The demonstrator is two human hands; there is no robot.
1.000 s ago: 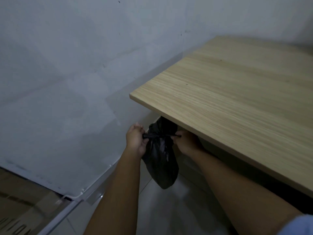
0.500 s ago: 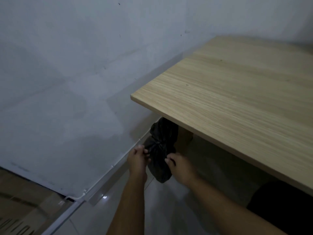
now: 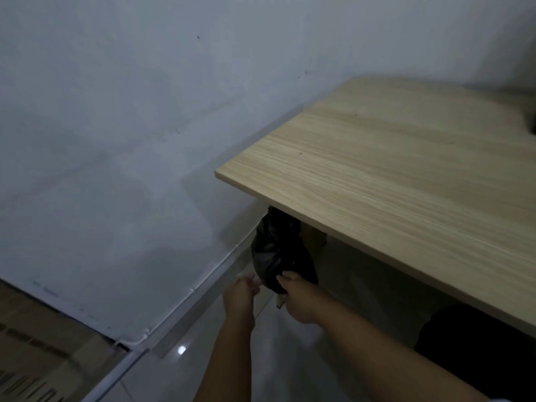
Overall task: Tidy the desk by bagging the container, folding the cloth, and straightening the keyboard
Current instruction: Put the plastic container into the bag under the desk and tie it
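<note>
A black plastic bag (image 3: 277,250) hangs under the left front corner of the wooden desk (image 3: 391,181), its top hidden by the desk edge. My right hand (image 3: 301,298) grips the bag's lower end with its fingertips. My left hand (image 3: 240,295) is just left of the bag, fingers loosely apart, with their tips at the bag's edge. Whatever is inside the bag is hidden. No cloth or keyboard is in view.
A grey wall (image 3: 130,140) runs close along the desk's left side, with a white cable strip (image 3: 203,281) at its foot. Pale floor tiles (image 3: 290,367) lie below. A dark shape (image 3: 475,352) fills the space under the desk at right. A dark object (image 3: 531,120) sits at the desk's far right edge.
The taut pull on the bag's neck has ended. Both hands dropped to the bag's lower end; my left hand has loosened off it while my right hand still grips it.
</note>
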